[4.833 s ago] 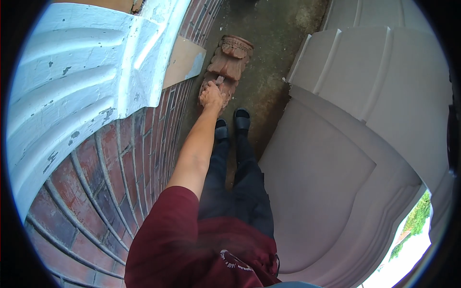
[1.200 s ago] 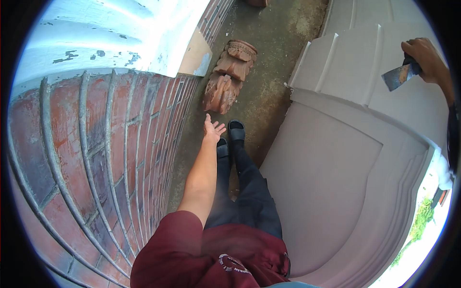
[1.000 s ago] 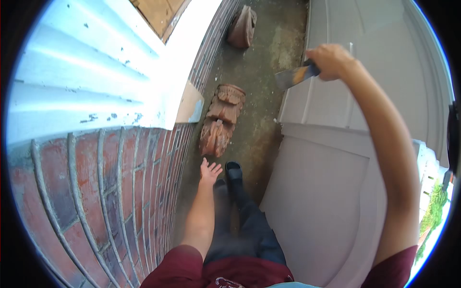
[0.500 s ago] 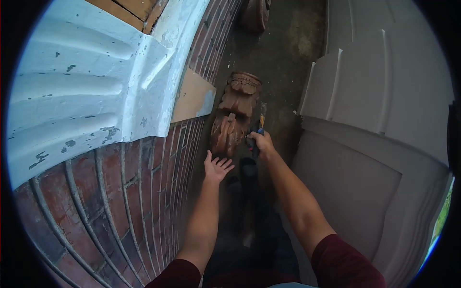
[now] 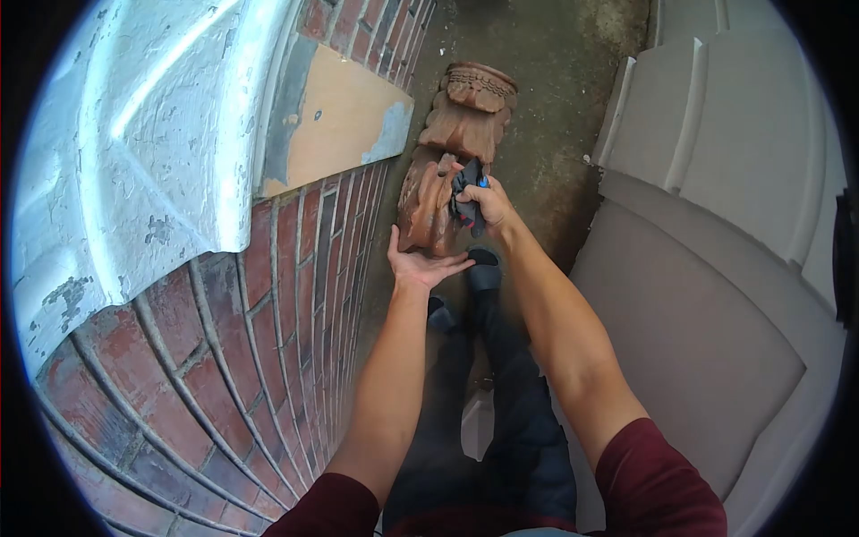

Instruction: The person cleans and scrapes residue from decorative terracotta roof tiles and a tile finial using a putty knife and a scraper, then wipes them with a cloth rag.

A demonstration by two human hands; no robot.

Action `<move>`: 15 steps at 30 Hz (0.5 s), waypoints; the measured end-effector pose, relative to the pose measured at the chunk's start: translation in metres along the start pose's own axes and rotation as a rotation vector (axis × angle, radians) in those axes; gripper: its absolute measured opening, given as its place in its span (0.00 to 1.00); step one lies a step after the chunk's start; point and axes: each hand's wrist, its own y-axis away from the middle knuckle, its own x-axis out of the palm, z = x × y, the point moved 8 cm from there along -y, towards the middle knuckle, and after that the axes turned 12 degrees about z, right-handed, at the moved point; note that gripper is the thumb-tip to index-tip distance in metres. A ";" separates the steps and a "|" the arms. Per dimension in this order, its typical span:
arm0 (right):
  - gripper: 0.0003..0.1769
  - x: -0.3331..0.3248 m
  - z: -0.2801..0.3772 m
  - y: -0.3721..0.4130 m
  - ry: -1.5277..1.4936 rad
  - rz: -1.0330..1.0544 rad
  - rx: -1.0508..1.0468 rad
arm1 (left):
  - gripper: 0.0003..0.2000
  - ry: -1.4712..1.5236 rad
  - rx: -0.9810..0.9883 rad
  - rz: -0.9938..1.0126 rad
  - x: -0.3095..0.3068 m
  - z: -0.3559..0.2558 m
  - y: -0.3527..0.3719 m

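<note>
A carved reddish-brown ornament (image 5: pixel 461 134) lies lengthwise on the dark floor in front of me. My left hand (image 5: pixel 429 267) is palm up, fingers spread, at the ornament's near end; it seems to touch the lower edge and holds nothing. Closed round a dark tool handle with blue and red parts (image 5: pixel 472 199), my right hand (image 5: pixel 490 204) is at the ornament's right side near its lower part. The tool's far end and the contact there are hard to make out.
A brick wall (image 5: pixel 224 358) with raised mortar lines runs along the left, below peeling white moulding (image 5: pixel 161 134) and a beige block (image 5: pixel 344 116). Grey panelling (image 5: pixel 680 313) stands at the right. My shoes (image 5: pixel 484 268) are just behind the ornament.
Both hands have moved forward to the ornament, the left to its near end and the right beside its lower part. The view has shifted, and the tool's blade no longer shows clearly.
</note>
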 end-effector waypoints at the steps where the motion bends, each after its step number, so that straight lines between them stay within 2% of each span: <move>1: 0.28 0.002 0.006 -0.003 0.013 0.033 -0.027 | 0.50 0.097 -0.046 -0.013 0.002 0.005 -0.002; 3: 0.43 0.009 0.011 -0.005 0.032 0.099 -0.070 | 0.48 0.129 -0.018 0.128 0.003 0.000 -0.010; 4: 0.39 0.010 0.013 -0.004 0.034 0.093 -0.096 | 0.47 0.144 -0.004 0.200 0.004 -0.003 -0.015; 7: 0.37 0.012 0.011 -0.004 -0.008 0.103 -0.088 | 0.45 0.126 0.131 0.172 -0.008 -0.013 -0.024; 13: 0.29 0.016 0.011 -0.005 -0.003 0.014 -0.085 | 0.45 0.209 0.106 0.107 -0.031 -0.021 -0.032; 15: 0.28 0.016 0.010 -0.003 -0.003 -0.009 -0.075 | 0.45 0.220 0.079 0.144 -0.032 -0.019 -0.032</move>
